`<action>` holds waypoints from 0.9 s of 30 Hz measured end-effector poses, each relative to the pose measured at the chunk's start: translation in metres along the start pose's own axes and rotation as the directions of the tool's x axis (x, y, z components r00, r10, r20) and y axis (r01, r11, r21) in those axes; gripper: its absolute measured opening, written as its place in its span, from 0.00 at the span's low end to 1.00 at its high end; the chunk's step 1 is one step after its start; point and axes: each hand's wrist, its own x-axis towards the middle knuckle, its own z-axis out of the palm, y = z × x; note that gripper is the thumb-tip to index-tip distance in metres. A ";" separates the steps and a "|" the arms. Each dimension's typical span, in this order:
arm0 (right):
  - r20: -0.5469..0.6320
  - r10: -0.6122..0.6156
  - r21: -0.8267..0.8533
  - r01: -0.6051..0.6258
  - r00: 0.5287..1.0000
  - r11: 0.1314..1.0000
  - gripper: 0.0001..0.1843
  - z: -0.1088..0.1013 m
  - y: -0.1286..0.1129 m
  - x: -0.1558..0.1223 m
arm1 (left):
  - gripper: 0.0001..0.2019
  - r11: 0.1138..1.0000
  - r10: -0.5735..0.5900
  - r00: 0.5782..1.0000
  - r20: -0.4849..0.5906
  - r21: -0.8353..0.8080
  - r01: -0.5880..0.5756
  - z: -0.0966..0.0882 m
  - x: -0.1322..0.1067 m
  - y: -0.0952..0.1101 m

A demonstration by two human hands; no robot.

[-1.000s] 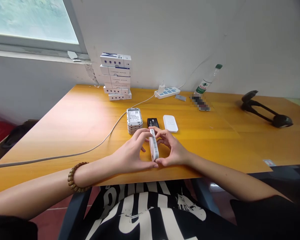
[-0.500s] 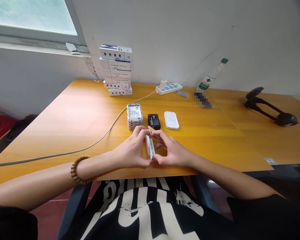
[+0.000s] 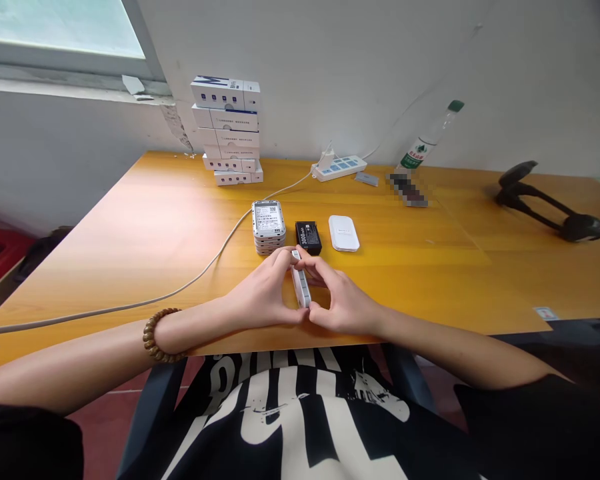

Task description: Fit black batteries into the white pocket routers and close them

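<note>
Head view: white device [image 3: 301, 287] apparently pinched between left hand [image 3: 264, 291] and right hand [image 3: 343, 303].

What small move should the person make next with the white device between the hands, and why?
Probably the best small move is to turn the white device down flat, using the left hand and right hand together. Both hands pinch it on its narrow edge, which looks less stable, while the stacked devices just ahead lie flat.
</note>
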 end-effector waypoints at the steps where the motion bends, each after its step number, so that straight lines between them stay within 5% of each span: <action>1: -0.005 0.005 0.011 -0.005 1.000 1.000 0.42 0.002 -0.001 0.001 | 0.34 1.000 0.000 1.000 -0.005 0.001 0.000 0.000 0.000 0.000; 10: -0.037 0.057 -0.036 -0.058 0.998 0.998 0.50 0.010 0.000 0.000 | 0.34 1.000 -0.001 1.000 -0.025 -0.007 0.000 0.003 -0.001 -0.004; 18: -0.072 0.136 -0.075 -0.142 0.988 0.987 0.37 0.010 -0.006 -0.001 | 0.36 1.000 0.000 1.000 -0.029 -0.016 -0.001 0.003 -0.002 -0.008; 24: -0.098 0.148 -0.018 -0.151 0.984 0.988 0.38 -0.009 0.012 -0.017 | 0.40 0.998 0.034 0.998 0.057 -0.059 -0.031 -0.004 0.000 -0.009; 27: -0.061 0.231 -0.122 -0.237 0.971 0.964 0.32 -0.028 0.015 -0.031 | 0.36 0.999 0.032 0.992 0.121 -0.017 -0.031 -0.010 0.002 -0.009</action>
